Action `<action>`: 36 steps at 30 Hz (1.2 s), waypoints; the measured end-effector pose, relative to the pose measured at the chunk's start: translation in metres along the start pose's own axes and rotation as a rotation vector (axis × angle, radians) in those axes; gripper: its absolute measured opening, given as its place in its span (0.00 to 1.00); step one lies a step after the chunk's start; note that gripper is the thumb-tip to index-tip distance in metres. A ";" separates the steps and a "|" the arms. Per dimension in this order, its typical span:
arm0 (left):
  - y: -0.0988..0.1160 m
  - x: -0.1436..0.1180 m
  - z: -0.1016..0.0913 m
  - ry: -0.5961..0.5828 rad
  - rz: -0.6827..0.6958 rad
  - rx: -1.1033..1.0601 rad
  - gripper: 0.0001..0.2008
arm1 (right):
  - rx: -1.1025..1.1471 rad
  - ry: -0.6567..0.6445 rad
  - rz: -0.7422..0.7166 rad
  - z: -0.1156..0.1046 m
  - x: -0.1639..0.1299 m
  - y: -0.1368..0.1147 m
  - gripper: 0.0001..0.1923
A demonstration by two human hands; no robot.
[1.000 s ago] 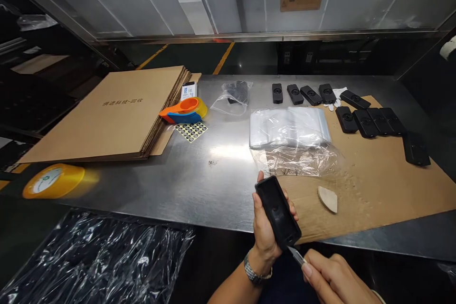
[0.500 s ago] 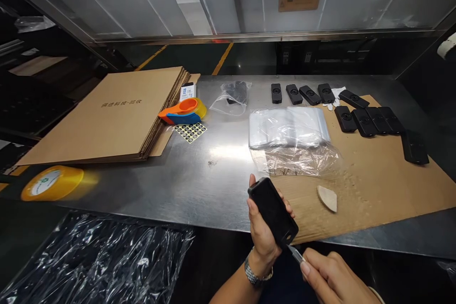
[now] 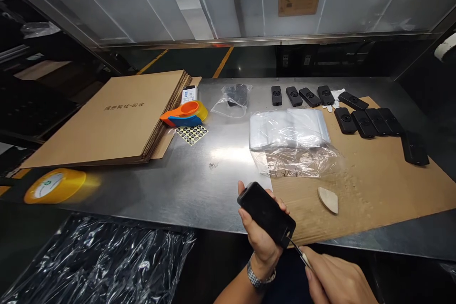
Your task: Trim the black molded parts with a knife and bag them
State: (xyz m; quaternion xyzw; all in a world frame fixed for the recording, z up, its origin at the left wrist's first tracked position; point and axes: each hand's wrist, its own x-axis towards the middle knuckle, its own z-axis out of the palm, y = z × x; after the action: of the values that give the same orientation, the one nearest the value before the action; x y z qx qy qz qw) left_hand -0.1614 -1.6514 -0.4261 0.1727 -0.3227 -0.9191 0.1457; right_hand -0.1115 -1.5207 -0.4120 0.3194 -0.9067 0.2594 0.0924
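In the head view, our left hand [image 3: 261,240] has its grip wrapped around a black case [image 3: 266,214], fingers curled over its long edges, holding it tilted in the air just above the near edge of the metal surface [image 3: 199,185]. Our right hand [image 3: 337,280] has its grip pinched on a thin blade [image 3: 296,250], whose tip touches the lower end of the case. A metal watch [image 3: 259,279] sits on the left wrist.

Nothing lies between our hands and the case. Just beyond it a sheet of cardboard [image 3: 374,185] covers the right part of the surface, speckled with pale crumbs, with a small pale wedge [image 3: 328,199] lying on it near our hands. Farther back, crumpled clear bags [image 3: 292,145] partly overlap the cardboard's left edge. More black cases [image 3: 366,122] lie in loose rows at the far right, some on the cardboard, some on bare metal, well apart from us.

To the left, a stack of flat cartons [image 3: 114,121] rests on the surface, an orange and blue tape dispenser [image 3: 183,111] touching its right edge, and a sticker sheet [image 3: 192,133] just beside that. A small clear bag with dark parts [image 3: 233,97] sits near the back. A yellow tape roll [image 3: 53,185] lies at the near left corner, and crinkled plastic film [image 3: 96,261] spreads below the surface edge.
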 end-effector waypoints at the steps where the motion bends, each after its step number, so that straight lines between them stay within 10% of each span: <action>1: 0.000 0.000 0.000 0.009 0.019 0.000 0.27 | -0.082 0.042 -0.057 0.001 0.001 -0.001 0.14; 18: 0.003 -0.002 0.002 0.085 0.204 0.075 0.34 | -0.361 0.053 -0.172 0.011 -0.007 -0.005 0.18; 25: -0.001 -0.002 0.000 0.034 0.285 0.013 0.22 | -0.391 0.113 -0.137 0.012 -0.004 -0.006 0.19; 36: -0.001 0.001 -0.003 0.209 0.020 0.063 0.24 | -0.558 0.085 -0.141 0.006 -0.002 0.004 0.19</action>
State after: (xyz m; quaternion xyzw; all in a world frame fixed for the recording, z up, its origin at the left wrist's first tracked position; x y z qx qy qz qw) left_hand -0.1616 -1.6528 -0.4297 0.2690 -0.3360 -0.8841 0.1821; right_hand -0.1123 -1.5197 -0.4199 0.3329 -0.9139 0.0059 0.2322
